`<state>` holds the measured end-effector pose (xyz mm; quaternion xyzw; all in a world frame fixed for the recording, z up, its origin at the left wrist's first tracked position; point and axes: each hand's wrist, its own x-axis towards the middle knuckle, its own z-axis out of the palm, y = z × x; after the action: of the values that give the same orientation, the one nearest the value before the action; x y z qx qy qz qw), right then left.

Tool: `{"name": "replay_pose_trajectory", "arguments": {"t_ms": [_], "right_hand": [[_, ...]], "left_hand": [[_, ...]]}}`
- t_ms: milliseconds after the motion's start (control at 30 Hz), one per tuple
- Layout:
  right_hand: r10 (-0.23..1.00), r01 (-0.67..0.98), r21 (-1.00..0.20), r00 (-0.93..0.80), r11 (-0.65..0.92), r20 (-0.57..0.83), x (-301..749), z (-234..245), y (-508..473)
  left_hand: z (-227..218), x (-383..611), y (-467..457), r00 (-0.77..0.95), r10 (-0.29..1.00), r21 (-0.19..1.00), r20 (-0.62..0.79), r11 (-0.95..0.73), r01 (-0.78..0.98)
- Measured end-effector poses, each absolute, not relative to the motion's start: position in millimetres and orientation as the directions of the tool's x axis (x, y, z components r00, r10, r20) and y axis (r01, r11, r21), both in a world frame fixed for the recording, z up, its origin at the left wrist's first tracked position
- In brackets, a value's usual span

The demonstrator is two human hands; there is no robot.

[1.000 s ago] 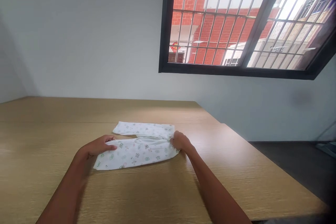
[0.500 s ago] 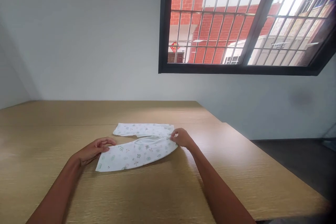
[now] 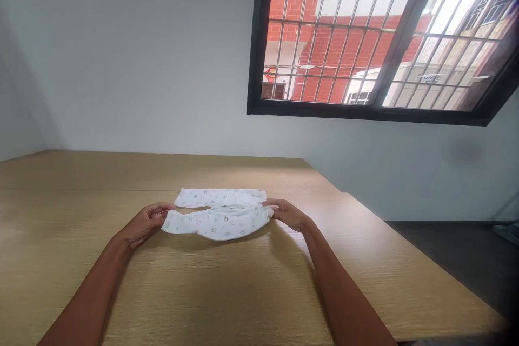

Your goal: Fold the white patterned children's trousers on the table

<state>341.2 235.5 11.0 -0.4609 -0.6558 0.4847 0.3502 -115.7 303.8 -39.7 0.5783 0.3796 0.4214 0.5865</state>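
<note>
White baby pants point(image 3: 227, 223) with a small animal print lie sideways on the table, their legs pointing left and the waist at the right. The far leg rests flat. The near leg is lifted and bowed, its lower edge sagging above the wood. My left hand point(image 3: 148, 221) pinches the cuff of this near leg between thumb and fingers. At the waist end, my right hand point(image 3: 287, 214) grips the near corner, fingertips partly hidden by the cloth.
The wooden table point(image 3: 227, 303) runs back to a pale wall point(image 3: 133, 65). A seam crosses its top behind the pants. Its right edge drops to a dark floor point(image 3: 441, 248). A barred window point(image 3: 365, 108) is set in the wall at upper right.
The near leg has been raised and carried away from me toward the far leg. My left hand has moved forward and slightly right with the cuff; my right hand keeps hold of the waist.
</note>
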Motion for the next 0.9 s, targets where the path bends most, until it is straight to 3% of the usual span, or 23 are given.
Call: {"name": "replay_pose_trajectory", "arguments": {"t_ms": [167,333,467,567,700,900], "right_hand": [[0.943,0.278,-0.952,-0.331,0.131,0.033,343.3,5.0,238.6],[0.983,0.507,-0.846,-0.154,0.163,0.097,343.1,-7.1,248.1],[0.967,0.652,-0.714,-0.159,0.255,0.2,341.5,-4.7,246.8],[0.957,0.669,-0.685,-0.186,0.288,0.222,340.3,5.4,240.5],[0.956,0.55,-0.799,-0.274,0.242,0.102,340.1,17.6,235.5],[0.963,0.338,-0.914,-0.221,0.224,0.154,338.9,14.9,239.1]], "left_hand": [[-52.0,-121.3,314.0,0.348,0.937,0.997,-0.01,-0.019,0.079],[-55.9,-124.0,320.9,0.333,0.941,0.956,0.054,-0.145,0.255],[-49.0,-121.8,319.3,0.404,0.906,0.925,0.123,-0.252,0.283],[-37.5,-124.3,313.5,0.438,0.893,0.947,0.104,-0.224,0.232],[-22.6,-133.5,302.6,0.481,0.876,0.99,0.028,-0.09,0.107],[-19.5,-131.6,293.5,0.502,0.865,0.984,-0.002,0.092,-0.155]]}}
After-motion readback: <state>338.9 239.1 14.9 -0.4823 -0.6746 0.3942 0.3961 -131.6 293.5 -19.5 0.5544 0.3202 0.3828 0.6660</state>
